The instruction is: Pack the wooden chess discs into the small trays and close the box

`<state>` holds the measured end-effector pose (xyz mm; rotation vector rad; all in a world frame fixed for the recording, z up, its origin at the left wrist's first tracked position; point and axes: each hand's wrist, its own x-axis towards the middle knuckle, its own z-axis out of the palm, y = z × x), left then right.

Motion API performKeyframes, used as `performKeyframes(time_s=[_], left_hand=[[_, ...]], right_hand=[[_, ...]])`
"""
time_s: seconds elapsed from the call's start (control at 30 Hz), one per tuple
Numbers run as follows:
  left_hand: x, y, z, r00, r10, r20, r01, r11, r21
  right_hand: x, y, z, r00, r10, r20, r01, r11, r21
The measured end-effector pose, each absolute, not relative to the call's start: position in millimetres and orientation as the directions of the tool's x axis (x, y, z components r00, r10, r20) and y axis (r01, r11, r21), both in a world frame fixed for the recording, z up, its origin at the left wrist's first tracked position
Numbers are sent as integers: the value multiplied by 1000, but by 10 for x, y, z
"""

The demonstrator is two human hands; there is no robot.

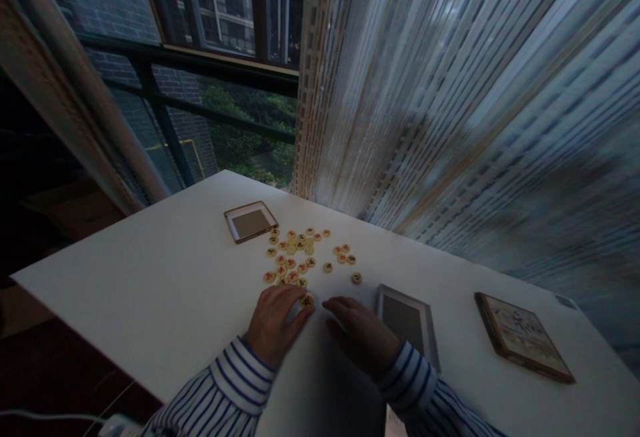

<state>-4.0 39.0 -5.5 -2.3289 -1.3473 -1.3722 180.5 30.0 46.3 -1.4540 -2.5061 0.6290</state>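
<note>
Several round wooden pieces (293, 276) with red or black characters lie scattered on the white table (200, 290), some of them blank side up. At the near edge of this spread, my left hand (278, 317) pinches a piece with a black character (307, 301) between thumb and fingers. Just right of it, my right hand (357, 330) hovers over or rests on the table, its fingers apart and nothing visible in them. A lone piece (357, 278) lies beyond my right hand. Both wrists are in striped sleeves.
An open shallow box part (250, 222) lies beyond the pieces at the left. Another open tray (409, 320) is close beside my right hand, partly behind the sleeve. Farther right lies a flat box with a pictured top (525, 337). A string curtain (400, 90) hangs along the far edge.
</note>
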Motion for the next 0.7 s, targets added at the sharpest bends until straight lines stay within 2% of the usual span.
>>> performKeyframes(time_s=[0.2, 0.37, 0.47, 0.6, 0.7], left_hand=[[1, 343, 2, 175, 615, 768, 677, -642, 360], [70, 276, 111, 232, 537, 811, 612, -729, 308], [140, 226, 164, 247, 521, 817, 591, -749, 299], [230, 170, 192, 243, 526, 815, 539, -771, 338], [268, 135, 203, 235, 602, 763, 440, -766, 468]], right_hand=[[1847, 251, 498, -439, 895, 85, 659, 384, -646], [1871, 196, 510, -377, 926, 27, 512, 232, -827], [1890, 155, 533, -397, 918, 10, 350, 161, -923], [1926, 89, 582, -358, 934, -15, 218, 68, -974], [1975, 44, 594, -299, 954, -29, 209, 36, -977]])
